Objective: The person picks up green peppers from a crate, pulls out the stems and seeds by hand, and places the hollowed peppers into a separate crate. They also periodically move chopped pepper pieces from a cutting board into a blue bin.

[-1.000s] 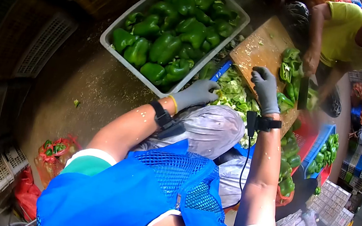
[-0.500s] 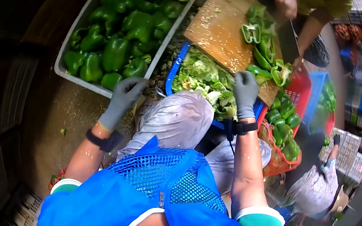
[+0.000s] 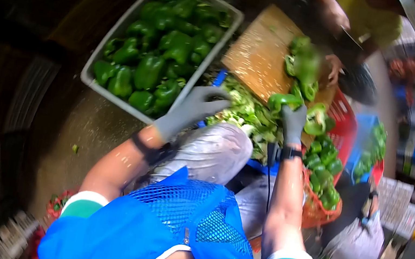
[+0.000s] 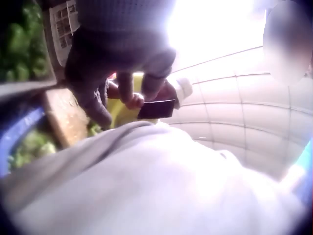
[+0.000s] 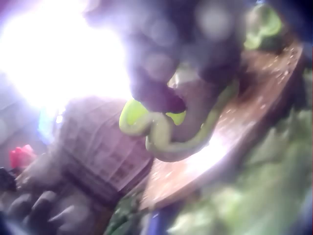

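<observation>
In the head view the gloved right hand grips a cut green pepper piece at the near edge of the wooden board. The right wrist view has the hand with its fingers on the hollow pepper piece, its cut rim showing. The gloved left hand, empty, reaches over the near edge of the scraps, fingers spread; in the left wrist view that hand hangs with fingers parted. More cut peppers lie on the board beside the right hand.
A grey crate of whole peppers stands at left. Pepper scraps fill a blue-edged container below the board. Across the board, another person's hand holds a knife. A red basket and a net bag stand at right.
The left hand has moved from beside the crate's near corner toward the scraps, fingers spreading. The right hand, empty before, has taken hold of a pepper piece. The head view has shifted.
</observation>
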A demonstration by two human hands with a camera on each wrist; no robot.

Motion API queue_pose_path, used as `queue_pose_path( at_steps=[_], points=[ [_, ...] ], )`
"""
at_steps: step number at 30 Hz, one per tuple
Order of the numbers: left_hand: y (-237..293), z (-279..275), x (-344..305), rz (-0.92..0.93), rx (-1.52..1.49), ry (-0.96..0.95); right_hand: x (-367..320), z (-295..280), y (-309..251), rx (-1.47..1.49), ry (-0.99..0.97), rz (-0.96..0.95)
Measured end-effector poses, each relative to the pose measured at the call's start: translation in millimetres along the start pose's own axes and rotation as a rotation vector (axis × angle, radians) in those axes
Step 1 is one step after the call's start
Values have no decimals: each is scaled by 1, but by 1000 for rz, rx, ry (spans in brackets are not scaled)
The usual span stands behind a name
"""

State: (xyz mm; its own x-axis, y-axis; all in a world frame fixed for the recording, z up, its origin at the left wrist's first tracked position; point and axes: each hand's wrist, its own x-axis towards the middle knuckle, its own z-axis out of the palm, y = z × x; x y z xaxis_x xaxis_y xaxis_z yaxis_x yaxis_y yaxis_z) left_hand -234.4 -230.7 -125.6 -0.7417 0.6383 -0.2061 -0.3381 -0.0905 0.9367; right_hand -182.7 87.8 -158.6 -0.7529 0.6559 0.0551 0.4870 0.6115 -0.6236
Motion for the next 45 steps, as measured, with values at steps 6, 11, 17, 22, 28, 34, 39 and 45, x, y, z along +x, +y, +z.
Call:
queue_pose_path(
  at_steps=[6, 11, 17, 22, 28, 34, 39, 45],
  points=[
    [21, 46, 49, -69, -422, -63, -46, 6, -108, 158, -178, -424],
    [29, 72, 36, 45, -246, 175, -48, 2, -117, -12, -188, -430],
    [19, 31, 37, -166, -627, -36, -47, -9, -116, 215, -516, -419],
    [1, 5, 31, -242, -764, -246, -54, -17, -83, 206, -525, -535],
    [-11, -62, -2, 19, -615, 298, -52, -49, -40, 282, -332, -391],
    [12, -167, -39, 567, 678, 953, -97, -55, 14, 209, -456, -12],
    [7, -223, -51, 573, 1072, 1142, -125, -52, 16, 91, -478, -44],
    [-56, -293, -7, 405, 1359, 1140, -137, -49, -10, -40, -485, -52]
  ],
)
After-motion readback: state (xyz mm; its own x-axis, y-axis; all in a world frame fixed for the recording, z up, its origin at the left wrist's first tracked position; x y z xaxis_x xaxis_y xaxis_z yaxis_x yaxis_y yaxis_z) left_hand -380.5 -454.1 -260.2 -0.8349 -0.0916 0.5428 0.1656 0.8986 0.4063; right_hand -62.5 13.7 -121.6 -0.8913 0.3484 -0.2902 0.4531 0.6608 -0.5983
